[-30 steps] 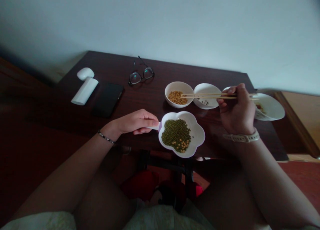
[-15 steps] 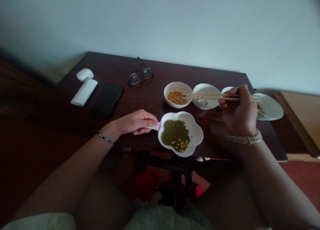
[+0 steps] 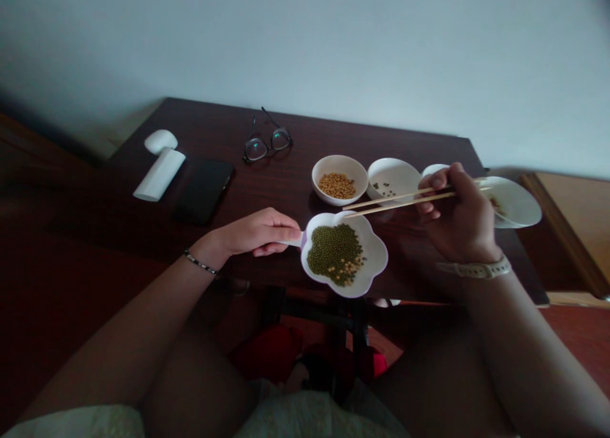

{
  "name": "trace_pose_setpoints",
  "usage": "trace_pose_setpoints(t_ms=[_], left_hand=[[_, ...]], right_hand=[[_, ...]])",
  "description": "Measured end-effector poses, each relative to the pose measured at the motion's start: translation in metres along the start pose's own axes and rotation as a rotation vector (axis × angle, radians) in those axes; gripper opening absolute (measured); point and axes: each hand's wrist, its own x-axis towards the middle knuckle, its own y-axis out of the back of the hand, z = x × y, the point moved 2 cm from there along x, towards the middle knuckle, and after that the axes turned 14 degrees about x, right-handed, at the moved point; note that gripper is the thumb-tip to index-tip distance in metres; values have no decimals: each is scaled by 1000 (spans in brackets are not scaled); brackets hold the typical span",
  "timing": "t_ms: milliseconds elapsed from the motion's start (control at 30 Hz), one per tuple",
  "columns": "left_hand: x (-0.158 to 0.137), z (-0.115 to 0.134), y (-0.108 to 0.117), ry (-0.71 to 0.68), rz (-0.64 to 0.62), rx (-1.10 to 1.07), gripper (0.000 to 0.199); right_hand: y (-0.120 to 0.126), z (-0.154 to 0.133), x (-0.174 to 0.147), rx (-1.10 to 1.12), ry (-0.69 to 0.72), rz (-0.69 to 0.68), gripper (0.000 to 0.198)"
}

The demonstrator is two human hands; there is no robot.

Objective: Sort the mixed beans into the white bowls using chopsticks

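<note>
My left hand (image 3: 264, 232) is closed round the short handle of a white flower-shaped bowl (image 3: 376, 255) near the table's front edge. Inside it lie green mung beans (image 3: 331, 247), with some yellow soybeans (image 3: 345, 271) among them on the near side. My right hand (image 3: 457, 212) grips a pair of chopsticks (image 3: 395, 203), their tips slightly apart over the bowl's far rim; I see no bean between them. Just behind stands a white bowl (image 3: 321, 187) of soybeans. To its right, another white bowl (image 3: 403, 171) holds a few dark beans.
Further right, a white bowl (image 3: 521, 203) with reddish-brown bits and one partly hidden bowl (image 3: 433, 169) stand beside my right hand. Glasses (image 3: 269, 147), a black phone (image 3: 203, 190) and a white cylindrical object (image 3: 159, 174) lie on the dark table (image 3: 305, 130) at left. A wall rises behind.
The chopstick tips have moved from over the soybean bowl towards me, to the flower-shaped bowl's far rim. My right hand has tilted and shifted slightly; my left hand stays in place.
</note>
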Motion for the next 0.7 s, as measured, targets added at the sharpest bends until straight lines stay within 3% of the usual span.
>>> trace_pose_setpoints(t_ms=[267, 700], left_hand=[[-1, 1, -1, 13, 9, 11, 36], [0, 3, -1, 6, 1, 22, 35]], right_hand=[[-10, 3, -14, -144, -229, -164, 45], [-4, 3, -14, -247, -212, -198, 45]])
